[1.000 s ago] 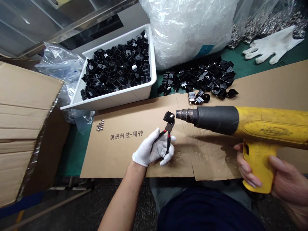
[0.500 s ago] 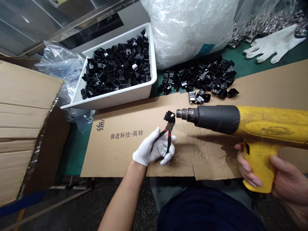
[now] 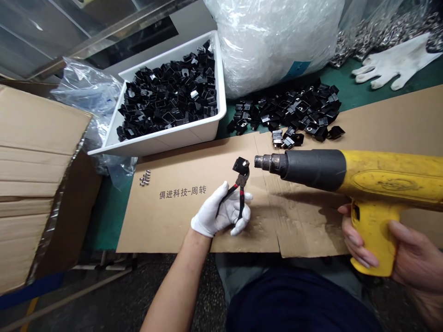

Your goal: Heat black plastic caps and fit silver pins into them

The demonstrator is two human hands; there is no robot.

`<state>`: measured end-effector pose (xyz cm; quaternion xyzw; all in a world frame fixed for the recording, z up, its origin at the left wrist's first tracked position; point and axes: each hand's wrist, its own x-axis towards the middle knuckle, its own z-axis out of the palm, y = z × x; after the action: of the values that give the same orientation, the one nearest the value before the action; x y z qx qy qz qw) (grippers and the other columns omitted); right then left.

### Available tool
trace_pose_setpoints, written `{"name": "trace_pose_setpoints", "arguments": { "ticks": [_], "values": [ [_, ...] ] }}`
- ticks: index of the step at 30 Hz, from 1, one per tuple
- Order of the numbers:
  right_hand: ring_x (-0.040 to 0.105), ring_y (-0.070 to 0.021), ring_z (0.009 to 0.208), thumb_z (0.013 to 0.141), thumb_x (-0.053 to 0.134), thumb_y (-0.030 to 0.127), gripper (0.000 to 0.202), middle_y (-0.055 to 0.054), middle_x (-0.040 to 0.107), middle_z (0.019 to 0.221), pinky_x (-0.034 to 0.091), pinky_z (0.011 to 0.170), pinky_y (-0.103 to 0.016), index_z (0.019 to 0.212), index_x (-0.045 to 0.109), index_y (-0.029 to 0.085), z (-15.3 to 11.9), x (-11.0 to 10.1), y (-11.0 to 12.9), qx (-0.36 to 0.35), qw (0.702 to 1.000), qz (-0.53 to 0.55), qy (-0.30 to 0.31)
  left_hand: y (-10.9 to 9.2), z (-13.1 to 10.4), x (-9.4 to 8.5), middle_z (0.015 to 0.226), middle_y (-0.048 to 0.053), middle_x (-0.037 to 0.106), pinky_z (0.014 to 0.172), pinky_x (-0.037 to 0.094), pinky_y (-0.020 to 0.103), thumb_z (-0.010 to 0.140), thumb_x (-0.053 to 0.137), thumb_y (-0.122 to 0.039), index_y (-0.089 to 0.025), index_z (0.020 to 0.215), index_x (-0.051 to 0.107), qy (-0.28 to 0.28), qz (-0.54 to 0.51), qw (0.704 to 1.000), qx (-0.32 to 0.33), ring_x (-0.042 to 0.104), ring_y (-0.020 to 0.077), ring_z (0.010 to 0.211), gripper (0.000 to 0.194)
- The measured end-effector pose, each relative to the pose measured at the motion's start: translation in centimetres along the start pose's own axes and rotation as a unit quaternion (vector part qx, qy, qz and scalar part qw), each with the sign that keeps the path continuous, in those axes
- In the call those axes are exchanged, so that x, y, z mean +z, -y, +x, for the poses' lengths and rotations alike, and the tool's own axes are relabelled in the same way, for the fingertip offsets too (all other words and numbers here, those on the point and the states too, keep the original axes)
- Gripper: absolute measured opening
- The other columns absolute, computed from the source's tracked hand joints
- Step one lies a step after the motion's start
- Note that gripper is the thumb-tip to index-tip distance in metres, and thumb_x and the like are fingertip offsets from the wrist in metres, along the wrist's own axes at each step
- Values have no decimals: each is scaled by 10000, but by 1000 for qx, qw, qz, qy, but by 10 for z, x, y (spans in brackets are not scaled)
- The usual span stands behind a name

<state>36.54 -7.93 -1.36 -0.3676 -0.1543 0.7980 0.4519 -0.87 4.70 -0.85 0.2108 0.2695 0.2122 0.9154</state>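
My left hand [image 3: 221, 212], in a white glove, is closed round the handles of small pliers [image 3: 239, 189] with black and red grips. At the jaws sits a black plastic part [image 3: 240, 164] with a small metal piece on its right side. My bare right hand [image 3: 377, 244] grips the yellow handle of a heat gun [image 3: 374, 184]. Its stepped metal nozzle [image 3: 270, 162] points left at the black part, with a narrow gap between them. Both tools are held above a cardboard sheet [image 3: 180, 226].
A white bin [image 3: 166, 142] full of black parts stands at the back left. Loose black parts [image 3: 290, 113] lie right of it, before a plastic-wrapped bundle [image 3: 277, 41]. Small metal pins [image 3: 145, 178] rest on the cardboard. A white glove [image 3: 398, 64] lies back right; a carton [image 3: 38, 175] stands left.
The pliers and black part have shifted slightly left, away from the nozzle, and the part has tilted a little. The heat gun stays nearly in place.
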Motion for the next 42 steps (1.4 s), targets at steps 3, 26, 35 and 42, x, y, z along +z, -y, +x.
{"name": "trace_pose_setpoints", "arguments": {
  "ticks": [3,26,35,42],
  "values": [
    [560,-171,529,912,635,566,486,-63,654,848,472,512,-327,1312,669,292,1,1,0,0,1000,-7,-2,0,0,-1,724,134,743,436,428,276,1007,347,-711,-106,1153,691,0,7,1000,-2,642,217,453,711],
    [569,-166,536,954,562,544,486,-74,651,867,489,523,-324,1334,657,257,1,2,3,-6,999,-35,8,0,0,-3,766,160,763,448,453,292,1007,378,-693,-120,1170,711,9,-4,1000,3,663,236,474,683],
    [571,-164,543,953,562,553,490,-72,647,858,489,523,-315,1332,661,258,1,3,3,-8,999,-28,13,0,0,-4,793,164,767,441,459,289,1008,375,-691,-124,1176,709,16,-9,1000,5,673,236,485,679],
    [566,-153,502,918,616,559,494,-63,646,818,491,481,-287,1299,692,253,4,5,0,-22,999,-38,-3,0,1,-4,801,166,770,450,476,288,1006,386,-695,-129,1186,713,29,-9,1000,5,682,236,500,678]
  ]
}}
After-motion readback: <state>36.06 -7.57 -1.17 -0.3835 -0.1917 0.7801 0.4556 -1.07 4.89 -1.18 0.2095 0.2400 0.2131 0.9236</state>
